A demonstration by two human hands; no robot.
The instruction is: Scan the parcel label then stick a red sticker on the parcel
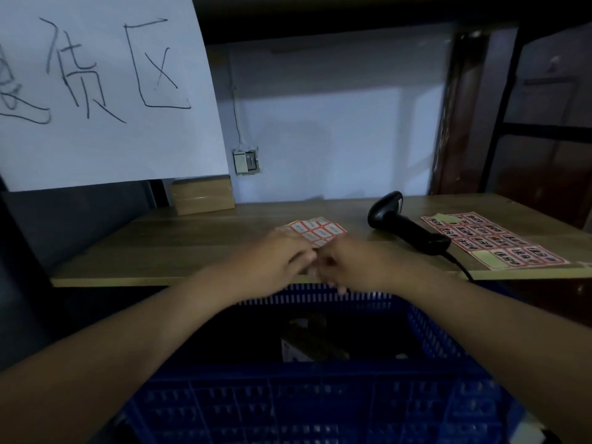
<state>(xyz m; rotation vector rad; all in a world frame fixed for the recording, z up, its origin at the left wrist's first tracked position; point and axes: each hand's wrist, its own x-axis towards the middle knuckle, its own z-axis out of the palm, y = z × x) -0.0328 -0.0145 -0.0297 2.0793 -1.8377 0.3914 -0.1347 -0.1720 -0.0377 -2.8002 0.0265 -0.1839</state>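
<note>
A small sheet of red-bordered stickers [315,231] lies on the wooden shelf [192,245] at the middle. My left hand [282,254] presses on its near left part. My right hand [346,261] pinches at the sheet's near edge, fingers closed; whether a sticker is between them is hidden. A black handheld scanner [403,224] lies on the shelf to the right, its cord running off the front edge. A parcel [307,344] sits dim inside the blue plastic crate [320,402] below my arms.
A larger red sticker sheet [493,240] lies at the shelf's right end. A small cardboard box [203,195] stands at the back left under a white handwritten paper sign [105,91]. A wall socket [246,160] is behind.
</note>
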